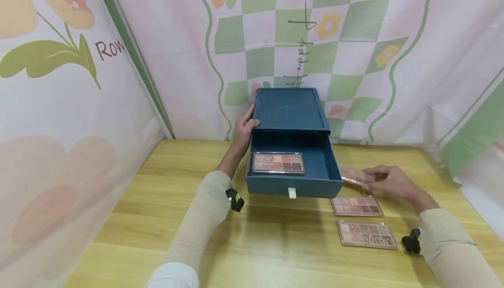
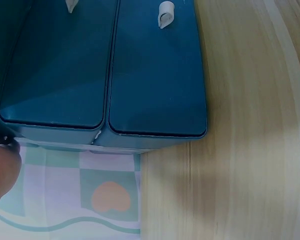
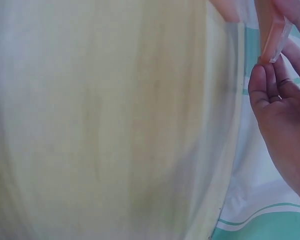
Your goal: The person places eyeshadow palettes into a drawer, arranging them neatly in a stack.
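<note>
A dark blue drawer box (image 1: 289, 108) stands on the table with its top drawer (image 1: 295, 187) pulled out. Inside that drawer, toward the left, lies an eyeshadow palette (image 1: 278, 163) with a clear lid. My left hand (image 1: 243, 131) grips the upper left side of the box, thumb at the top edge; only part of it shows in the left wrist view. Right of the drawer, my right hand (image 1: 387, 180) pinches another eyeshadow palette (image 1: 356, 177) by its right end, between thumb and fingers. The right wrist view shows this held palette (image 3: 272, 30) edge-on.
Two more palettes, an upper one (image 1: 357, 206) and a lower one (image 1: 367, 234), lie on the wooden table (image 1: 275, 253) at the right. Closed lower drawers (image 2: 157, 75) with white pull tabs show in the left wrist view. A patterned cloth (image 1: 181, 60) hangs behind.
</note>
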`<state>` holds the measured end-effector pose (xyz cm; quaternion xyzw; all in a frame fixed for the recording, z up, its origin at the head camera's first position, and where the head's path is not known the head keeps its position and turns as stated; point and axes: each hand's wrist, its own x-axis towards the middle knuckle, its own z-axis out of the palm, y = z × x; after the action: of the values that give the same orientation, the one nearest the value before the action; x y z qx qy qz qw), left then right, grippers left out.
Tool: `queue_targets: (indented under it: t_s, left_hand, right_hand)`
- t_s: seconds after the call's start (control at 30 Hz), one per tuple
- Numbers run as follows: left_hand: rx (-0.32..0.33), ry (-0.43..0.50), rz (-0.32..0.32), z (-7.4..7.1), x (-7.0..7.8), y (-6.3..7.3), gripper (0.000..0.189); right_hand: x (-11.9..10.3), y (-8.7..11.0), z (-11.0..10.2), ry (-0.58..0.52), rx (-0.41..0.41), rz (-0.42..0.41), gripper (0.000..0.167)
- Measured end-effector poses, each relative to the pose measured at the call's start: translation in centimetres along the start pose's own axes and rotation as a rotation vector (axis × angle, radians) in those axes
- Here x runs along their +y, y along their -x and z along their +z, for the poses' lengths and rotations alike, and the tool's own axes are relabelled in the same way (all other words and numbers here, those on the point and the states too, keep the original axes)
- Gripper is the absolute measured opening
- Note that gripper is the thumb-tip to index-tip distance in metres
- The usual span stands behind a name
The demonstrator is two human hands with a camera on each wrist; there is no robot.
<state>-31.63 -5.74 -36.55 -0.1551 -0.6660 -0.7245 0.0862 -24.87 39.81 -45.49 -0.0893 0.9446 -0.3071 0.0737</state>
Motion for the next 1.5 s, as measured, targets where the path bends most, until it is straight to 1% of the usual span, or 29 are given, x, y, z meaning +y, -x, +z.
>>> queue_targets:
  t_s: [0.17, 0.4, 0.7, 0.9, 1.07, 1.2, 1.4, 1.5]
  left_hand:
    - [0.008, 0.005, -0.001, 0.0, 0.0, 0.1, 0.072]
    - [0.004, 0.005, 0.014, 0.1, 0.0, -0.1, 0.072]
    - [-0.002, 0.01, 0.024, 0.0, 0.0, 0.0, 0.07]
    - [-0.009, 0.018, 0.033, 0.0, -0.1, 0.0, 0.072]
    - [0.008, 0.011, 0.027, 0.1, 0.0, -0.1, 0.072]
    - [0.012, 0.02, 0.023, 0.1, 0.0, -0.2, 0.071]
    - [0.012, 0.028, 0.005, 0.1, -0.1, -0.1, 0.072]
    - [0.01, 0.035, 0.009, 0.1, -0.1, -0.1, 0.072]
  right_hand:
    - [-0.9, 0.3, -0.5, 0.0, 0.047, -0.05, 0.063]
    - [-1.7, 0.4, -1.2, -0.014, 0.115, -0.087, 0.058]
    - [-2.8, 0.7, -2.4, -0.014, 0.134, -0.108, 0.055]
    - [-3.4, 1.1, -3.0, 0.008, 0.121, -0.101, 0.058]
    - [-4.2, 1.4, -3.7, 0.011, 0.116, -0.097, 0.059]
    - [-5.0, 1.7, -4.3, 0.042, 0.127, -0.101, 0.056]
    - [-5.8, 2.4, -5.0, 0.1, 0.167, -0.111, 0.049]
    - [-6.1, 2.6, -5.4, 0.113, 0.179, -0.112, 0.05]
